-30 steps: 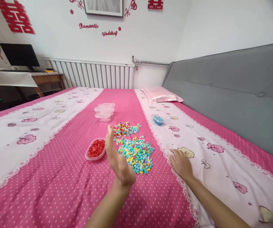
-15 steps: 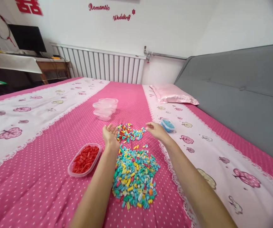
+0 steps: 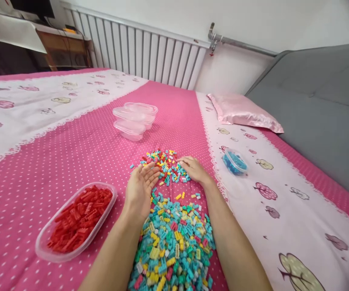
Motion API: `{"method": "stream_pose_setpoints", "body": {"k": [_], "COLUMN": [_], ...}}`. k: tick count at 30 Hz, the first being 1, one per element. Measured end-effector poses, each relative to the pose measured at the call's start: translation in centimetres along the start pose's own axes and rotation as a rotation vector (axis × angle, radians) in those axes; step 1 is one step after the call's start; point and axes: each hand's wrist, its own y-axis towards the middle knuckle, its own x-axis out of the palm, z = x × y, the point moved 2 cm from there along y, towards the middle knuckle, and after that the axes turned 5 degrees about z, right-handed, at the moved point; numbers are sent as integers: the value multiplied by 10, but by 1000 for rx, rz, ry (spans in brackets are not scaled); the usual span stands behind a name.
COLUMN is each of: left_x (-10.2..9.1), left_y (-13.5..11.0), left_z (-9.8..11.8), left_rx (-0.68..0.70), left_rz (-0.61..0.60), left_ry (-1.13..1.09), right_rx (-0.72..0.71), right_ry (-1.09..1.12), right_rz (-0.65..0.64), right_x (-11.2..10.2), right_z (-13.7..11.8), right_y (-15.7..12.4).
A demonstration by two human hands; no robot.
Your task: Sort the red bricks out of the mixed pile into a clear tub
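Lying between left hand [image 3: 140,189], grip wide, and right hand [image 3: 193,169], grip unclear, is the smaller brick pile [image 3: 166,163].

White wall [image 3: 253,24]: bright and evenly lit; the light's direction is hard to tell.
Pink satin pillow [image 3: 244,111]: soft sheen along its folds.
Clear plastic containers [image 3: 129,127]: pale glints on the rims, faint soft shadow near the base.
Desk [image 3: 59,43]: deep shadow underneath.
Radiator [image 3: 150,50]: slanted by tilt and wide-angle distortion.
Toy bricks [image 3: 174,242]: vivid colours, small edges slightly soft.
Upper right corner: dark, blurred vignette.
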Motion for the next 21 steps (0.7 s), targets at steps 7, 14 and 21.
{"method": "stream_pose_setpoints", "body": {"k": [7,14,21], "left_x": [2,0,1], "left_y": [-3,-2,-2], "left_z": [-3,-3,-2], "left_rx": [-93,-113,-127], "left_rz": [2,26,29], "left_ry": [74,47,22], "right_rx": [83,178,134], "right_ry": [-58,144,-58], "right_rz": [-339,-606,-231], "right_x": [-26,-52,-31], "right_z": [-20,-37,-37], "right_y": [-12,-28,-13]}}
